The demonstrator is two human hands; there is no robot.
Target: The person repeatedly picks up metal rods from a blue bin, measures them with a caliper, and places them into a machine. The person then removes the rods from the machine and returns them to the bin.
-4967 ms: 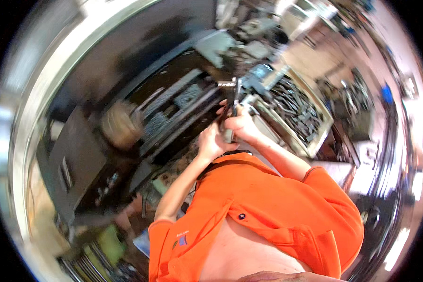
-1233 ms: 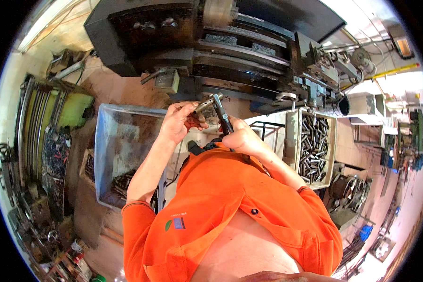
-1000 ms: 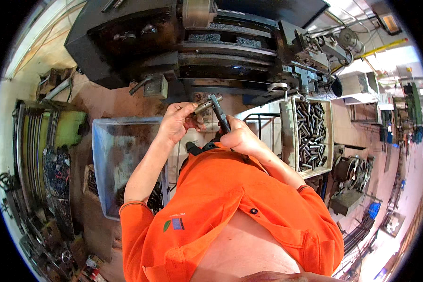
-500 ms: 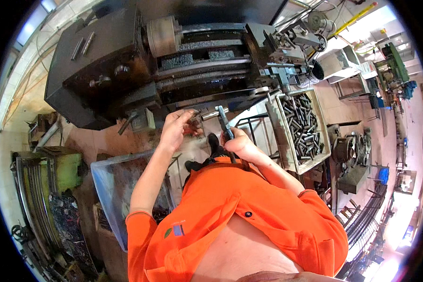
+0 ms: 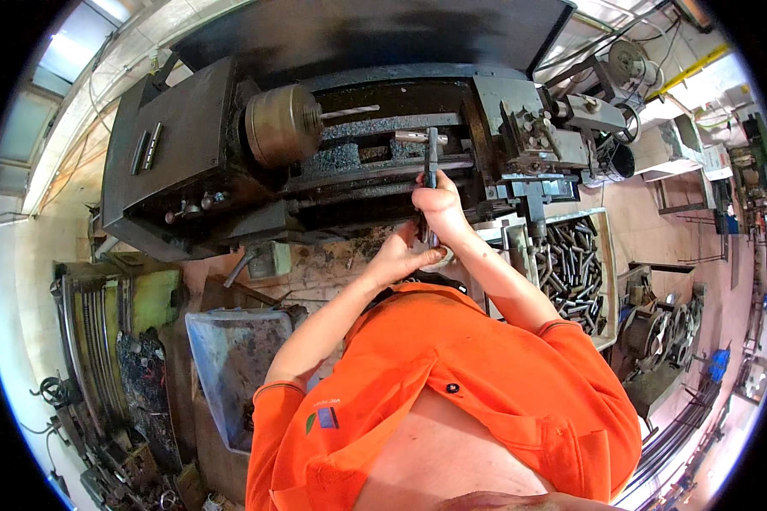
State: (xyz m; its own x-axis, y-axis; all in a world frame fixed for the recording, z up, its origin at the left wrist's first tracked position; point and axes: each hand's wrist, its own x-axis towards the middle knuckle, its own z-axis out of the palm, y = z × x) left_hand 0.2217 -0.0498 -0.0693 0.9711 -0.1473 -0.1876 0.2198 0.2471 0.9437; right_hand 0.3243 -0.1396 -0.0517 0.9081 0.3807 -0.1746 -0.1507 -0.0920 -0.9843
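Note:
My right hand (image 5: 439, 209) grips a long dark caliper (image 5: 431, 162) that stands upright in front of the lathe (image 5: 315, 162). My left hand (image 5: 400, 254) is just below and to the left, its fingers curled around a small round metal part (image 5: 439, 258) held at the caliper's lower end. Both hands are raised close together above my orange shirt (image 5: 452, 383). A thin rod sticks out to the right from the lathe's round chuck (image 5: 281, 123).
A tray of several dark metal rods (image 5: 571, 268) stands to the right of my hands. A grey plastic tub (image 5: 234, 362) sits at lower left beside a green rack (image 5: 102, 332). Scrap and metal parts lie at the lower left and far right.
The view has swung up toward the lathe. My right hand has lifted the caliper higher in front of the machine bed, and my left hand stays close beneath it with the small part.

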